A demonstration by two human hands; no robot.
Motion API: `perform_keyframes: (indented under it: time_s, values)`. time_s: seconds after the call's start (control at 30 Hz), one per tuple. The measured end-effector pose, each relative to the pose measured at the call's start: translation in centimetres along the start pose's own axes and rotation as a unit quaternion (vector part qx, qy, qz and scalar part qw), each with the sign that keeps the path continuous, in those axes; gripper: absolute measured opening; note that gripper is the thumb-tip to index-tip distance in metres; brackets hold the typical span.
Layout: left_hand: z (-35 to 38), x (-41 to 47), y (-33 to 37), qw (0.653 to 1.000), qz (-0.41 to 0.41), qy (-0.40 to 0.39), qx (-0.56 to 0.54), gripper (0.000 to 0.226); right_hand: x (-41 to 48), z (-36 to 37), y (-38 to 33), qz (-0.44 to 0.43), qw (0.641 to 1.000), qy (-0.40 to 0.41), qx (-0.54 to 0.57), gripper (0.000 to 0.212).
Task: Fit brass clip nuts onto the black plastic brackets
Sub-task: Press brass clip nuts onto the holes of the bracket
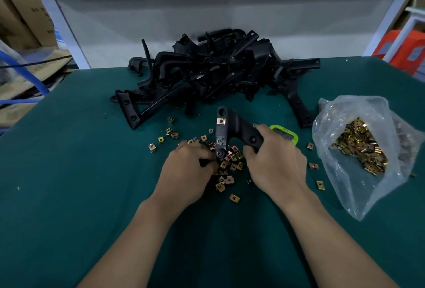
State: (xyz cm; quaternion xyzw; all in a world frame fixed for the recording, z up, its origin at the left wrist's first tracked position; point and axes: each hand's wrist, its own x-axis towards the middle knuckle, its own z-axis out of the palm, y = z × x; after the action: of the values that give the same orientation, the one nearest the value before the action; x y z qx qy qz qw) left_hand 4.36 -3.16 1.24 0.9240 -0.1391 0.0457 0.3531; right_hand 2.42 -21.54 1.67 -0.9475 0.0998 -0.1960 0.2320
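one nut (221,121) is on the bracket (243,130) held above the loose nuts (233,158); my right hand (276,163) grips its arm, my left hand (188,166) pinches its lower end. the pile (207,67) behind looks unfitted.

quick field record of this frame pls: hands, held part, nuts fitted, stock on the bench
right hand: grips the held bracket by its right-side arm
left hand: fingers curled at the held bracket's lower end; cannot tell if they hold a nut
fitted clip nut: one, near the held bracket's upper end
loose clip nuts: scattered on the green mat, around and under the hands
bracket pile: back centre of the mat
plastic bag: right of the hands, holds more clip nuts
green device: behind the right hand, partly hidden
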Motion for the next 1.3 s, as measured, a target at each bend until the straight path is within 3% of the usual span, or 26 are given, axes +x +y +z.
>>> perform_keyframes:
  time_s: [0.17, 0.27, 0.53, 0.7, 0.87, 0.93, 1.03, 1.3]
  values:
    - [-1.3, -0.3, -0.6, 0.997, 0.004, -0.073, 0.016, 0.027, 0.2, -0.2, 0.1, 0.02, 1.0, -0.009, 0.01, 0.012]
    - [-2.1, -0.1, -0.9, 0.994, -0.005, -0.11, 0.01, 0.025, 0.2, -0.1, 0.0, 0.019, 1.0, -0.008, 0.009, 0.013]
    - [-1.4, -0.2, -0.6, 0.99, -0.085, -0.018, -0.111, 0.02, 0.2, 0.0, 0.1, 0.018, 1.0, -0.006, 0.009, 0.012]
    - [-1.8, 0.0, 0.2, 0.935, -0.123, 0.019, -0.331, 0.02, 0.2, -0.1, 0.2, 0.02, 1.0, -0.005, 0.022, 0.014]
    - [-2.1, -0.2, 0.7, 0.874, -0.173, 0.026, -0.454, 0.018, 0.2, -0.2, 0.1, 0.015, 1.0, -0.012, 0.018, 0.014]
    - [-2.1, -0.3, 0.8, 0.864, -0.176, 0.031, -0.471, 0.011, 0.2, -0.2, 0.0, 0.015, 1.0, -0.014, 0.015, 0.013]
    - [-2.0, -0.4, 0.7, 0.873, -0.159, 0.055, -0.459, 0.002, 0.2, -0.2, 0.1, 0.014, 1.0, -0.016, 0.014, 0.013]
    - [-2.0, -0.4, 0.1, 0.926, -0.123, 0.092, -0.344, 0.024, 0.2, -0.3, 0.0, 0.01, 1.0, -0.021, 0.011, 0.012]
